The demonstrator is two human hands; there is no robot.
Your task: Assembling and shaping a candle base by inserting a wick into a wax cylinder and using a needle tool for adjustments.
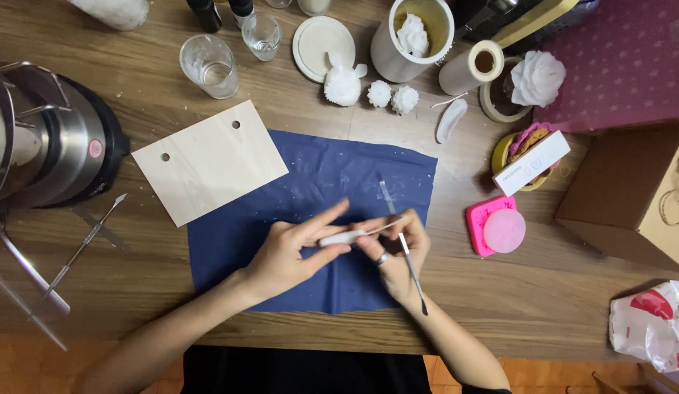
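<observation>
Centrally: small white leaf-shaped piece (344,236), pinched by left hand (292,255) over blue cloth (310,182); right hand (398,252) grips thin metal tool (403,244). Wooden table (536,306), cluttered.

The white piece (344,237) is mostly hidden between the fingers of the left hand (292,252) and right hand (394,252), the steel pot (44,142) is cut by the left edge, and the bag (653,325) by the right edge.
</observation>
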